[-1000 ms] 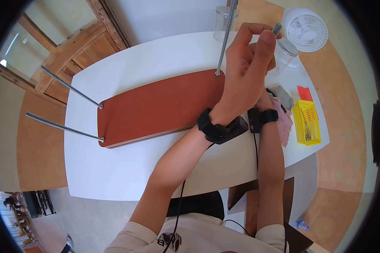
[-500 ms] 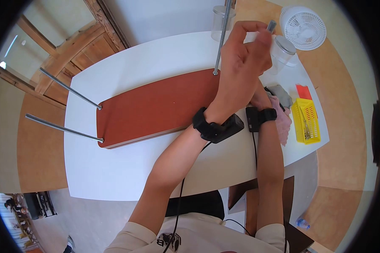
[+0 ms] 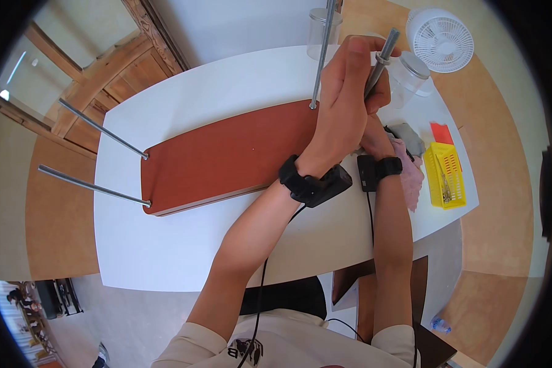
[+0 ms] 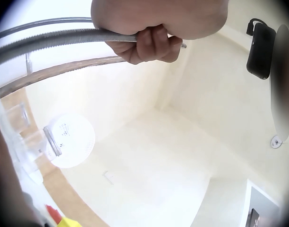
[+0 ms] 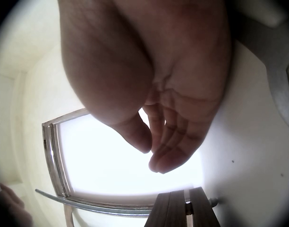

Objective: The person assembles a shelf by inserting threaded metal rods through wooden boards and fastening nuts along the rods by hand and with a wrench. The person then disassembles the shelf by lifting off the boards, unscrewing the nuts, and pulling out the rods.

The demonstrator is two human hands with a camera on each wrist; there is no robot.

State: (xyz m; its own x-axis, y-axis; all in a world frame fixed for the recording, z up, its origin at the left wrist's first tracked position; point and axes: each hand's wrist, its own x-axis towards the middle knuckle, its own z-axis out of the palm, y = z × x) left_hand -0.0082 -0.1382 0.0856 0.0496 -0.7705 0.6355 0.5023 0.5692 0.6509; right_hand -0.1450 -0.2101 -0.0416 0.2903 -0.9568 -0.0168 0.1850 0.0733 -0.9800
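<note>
My left hand (image 3: 343, 101) is raised over the right end of the red-brown board (image 3: 233, 150), its fingers curled round a metal rod (image 3: 387, 46) that has a ring near its top. The rod's lower end is hidden behind the hand in the head view. In the left wrist view, a ridged rod (image 4: 64, 38) runs into the curled fingers (image 4: 156, 45). Below and behind it, my right hand (image 3: 377, 140) is partly covered; in the right wrist view this hand (image 5: 158, 80) has loosely bent fingers and nothing visible in them. Three metal rods stand at the board's other corners.
Right of the hands lie a pink cloth (image 3: 412, 178), a grey cloth (image 3: 410, 136), a red piece (image 3: 440, 132) and a yellow basket (image 3: 435, 184) with metal items. Lidded clear jars (image 3: 411, 76) and a white fan (image 3: 441, 44) stand beyond. A black cable (image 3: 262, 288) hangs near the left arm.
My left thumb has moved off the rod's tip toward the left, and more of the rod, with its ring, shows. Both hands have shifted slightly left; the board stays in place.
</note>
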